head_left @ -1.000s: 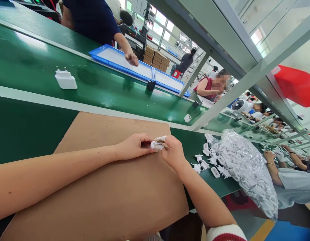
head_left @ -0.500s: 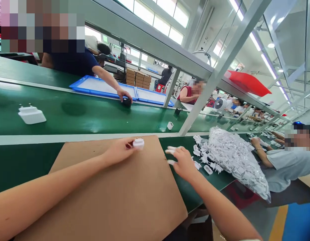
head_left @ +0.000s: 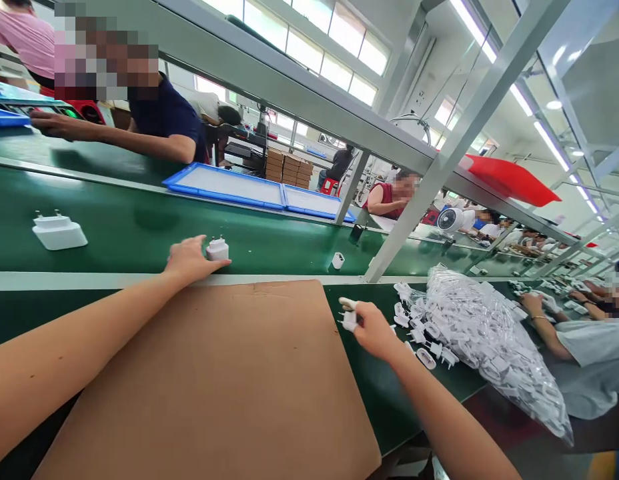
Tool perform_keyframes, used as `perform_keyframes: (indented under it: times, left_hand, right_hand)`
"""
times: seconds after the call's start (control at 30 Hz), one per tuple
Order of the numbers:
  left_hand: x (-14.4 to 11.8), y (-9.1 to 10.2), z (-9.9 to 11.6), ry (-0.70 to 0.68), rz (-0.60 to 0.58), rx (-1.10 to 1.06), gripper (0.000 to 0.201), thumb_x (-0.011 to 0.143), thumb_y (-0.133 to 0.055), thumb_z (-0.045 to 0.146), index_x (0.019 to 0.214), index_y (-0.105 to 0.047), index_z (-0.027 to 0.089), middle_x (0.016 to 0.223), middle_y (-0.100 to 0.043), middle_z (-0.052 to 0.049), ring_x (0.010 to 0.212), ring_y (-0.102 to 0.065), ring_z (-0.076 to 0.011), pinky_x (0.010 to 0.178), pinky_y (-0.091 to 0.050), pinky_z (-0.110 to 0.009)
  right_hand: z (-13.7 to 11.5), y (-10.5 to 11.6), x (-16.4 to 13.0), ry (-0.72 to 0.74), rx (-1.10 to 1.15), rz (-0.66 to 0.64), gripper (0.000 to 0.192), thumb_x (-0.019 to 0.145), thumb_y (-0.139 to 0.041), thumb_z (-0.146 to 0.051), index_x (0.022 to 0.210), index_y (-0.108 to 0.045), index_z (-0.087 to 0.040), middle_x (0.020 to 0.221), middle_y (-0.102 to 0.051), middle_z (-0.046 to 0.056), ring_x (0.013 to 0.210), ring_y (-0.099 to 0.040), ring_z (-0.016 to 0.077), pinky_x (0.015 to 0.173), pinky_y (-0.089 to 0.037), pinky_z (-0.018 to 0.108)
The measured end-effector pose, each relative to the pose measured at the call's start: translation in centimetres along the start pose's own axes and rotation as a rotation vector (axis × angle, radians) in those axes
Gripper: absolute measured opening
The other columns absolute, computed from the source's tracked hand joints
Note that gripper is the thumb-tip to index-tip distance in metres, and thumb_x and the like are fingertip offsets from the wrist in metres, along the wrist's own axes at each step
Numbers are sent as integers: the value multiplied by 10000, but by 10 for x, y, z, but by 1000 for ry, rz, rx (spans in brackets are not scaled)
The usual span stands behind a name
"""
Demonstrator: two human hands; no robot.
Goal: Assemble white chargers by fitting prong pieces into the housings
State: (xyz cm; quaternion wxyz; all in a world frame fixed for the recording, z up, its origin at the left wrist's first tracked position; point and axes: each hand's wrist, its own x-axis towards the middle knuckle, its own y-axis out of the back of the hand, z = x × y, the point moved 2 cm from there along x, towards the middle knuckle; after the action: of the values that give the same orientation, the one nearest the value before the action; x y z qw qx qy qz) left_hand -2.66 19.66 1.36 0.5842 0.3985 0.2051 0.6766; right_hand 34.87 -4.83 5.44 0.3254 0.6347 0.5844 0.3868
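My left hand (head_left: 190, 260) reaches over the green belt, fingers apart, beside a white plug charger (head_left: 218, 249) that stands with its pins up. The thumb stretches along the front of that charger; whether it touches is unclear. My right hand (head_left: 372, 328), with white finger covers, is closed on a small white plug piece (head_left: 349, 321), its pins pointing left. Close by on the right lie loose white plug pieces (head_left: 425, 359) and a clear plastic bag (head_left: 482, 333) full of them. A larger-looking white charger (head_left: 59, 233) stands on the belt at left.
A brown cardboard sheet (head_left: 224, 380) covers the bench before me. On the belt (head_left: 279, 243) sits a white housing (head_left: 338, 261), with a black one (head_left: 357, 232) behind. Blue-rimmed trays (head_left: 224, 183) lie beyond. A slanted metal post (head_left: 414, 207) rises at right. Co-workers sit opposite and at right.
My left hand has carried the white charger from above the cardboard forward and left onto the belt. My right hand has closed on a plug piece. The co-worker opposite has withdrawn an arm leftward.
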Motion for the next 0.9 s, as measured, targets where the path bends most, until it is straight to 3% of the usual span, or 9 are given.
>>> perform_keyframes:
  times: [0.1, 0.2, 0.3, 0.4, 0.47, 0.57, 0.67, 0.73, 0.9]
  left_hand:
    - [-8, 6, 20, -22, 197, 105, 836, 775, -731, 513, 1436, -457, 80, 1559, -374, -248, 1430, -347, -507, 1178, -341, -616]
    - [-9, -1, 57, -262, 238, 122, 662, 878, -630, 485, 1436, -502, 153, 1531, -448, -182, 1430, -384, -407, 1219, -313, -532]
    - [3, -29, 103, -439, 97, 122, 536, 895, -588, 442, 1369, -588, 192, 1460, -549, -141, 1382, -443, -366, 1219, -315, -500]
    - [15, -74, 152, -508, -173, 173, 552, 896, -587, 405, 1394, -604, 167, 1440, -594, -137, 1386, -448, -365, 1204, -349, -488]
    - [18, -106, 182, -536, -325, 188, 642, 873, -625, 373, 1473, -554, 157, 1484, -578, -129, 1417, -435, -352, 1206, -362, -453]
    - [16, -146, 215, -553, -433, 167, 783, 806, -670, 246, 1560, -471, 185, 1603, -470, -100, 1476, -392, -333, 1219, -357, -407]
    - [11, -167, 227, -519, -476, 149, 702, 798, -644, 177, 1494, -557, 215, 1578, -475, -100, 1413, -476, -318, 1157, -431, -374]
    - [9, -166, 224, -486, -460, 142, 560, 833, -627, 210, 1392, -642, 198, 1493, -516, -131, 1331, -542, -322, 1100, -477, -379]
    - [-4, -119, 197, -507, -394, 99, 441, 866, -645, 428, 1216, -705, 167, 1278, -601, -130, 1162, -621, -299, 1028, -504, -373]
  right_hand:
    - [-30, -30, 20, 94, 191, -94, 265, 875, -671, -167, 1114, -778, -211, 1019, -687, 59, 941, -656, 194, 841, -525, 309]
    - [-46, -53, 26, 94, 331, -88, 217, 817, -712, -139, 1005, -775, -228, 1014, -681, 20, 839, -645, 144, 749, -497, 254]
    - [-45, -60, 21, 83, 305, 12, 272, 784, -674, -61, 970, -747, -245, 1036, -719, -5, 893, -656, 146, 790, -477, 253]
    - [-34, -58, 17, -22, 310, 70, 198, 787, -701, -114, 931, -731, -247, 980, -748, -3, 870, -656, 163, 757, -461, 262]
    - [-24, -58, 20, -147, 496, 55, 118, 779, -770, -249, 884, -717, -239, 850, -732, -9, 745, -627, 152, 674, -444, 258]
    - [-14, -59, 29, -317, 914, -2, 293, 706, -844, -409, 871, -698, -215, 750, -699, -17, 629, -577, 121, 570, -404, 237]
    - [-10, -58, 36, -429, 1120, -45, 422, 626, -885, -477, 894, -718, -197, 759, -712, -2, 628, -582, 111, 529, -371, 221]
    - [-9, -55, 37, -448, 1197, -55, 462, 575, -914, -475, 888, -728, -190, 777, -723, 3, 651, -593, 108, 552, -402, 220]
    - [-8, -46, 37, -409, 1288, -21, 509, 508, -951, -448, 875, -726, -177, 719, -699, -16, 608, -552, 81, 553, -395, 211]
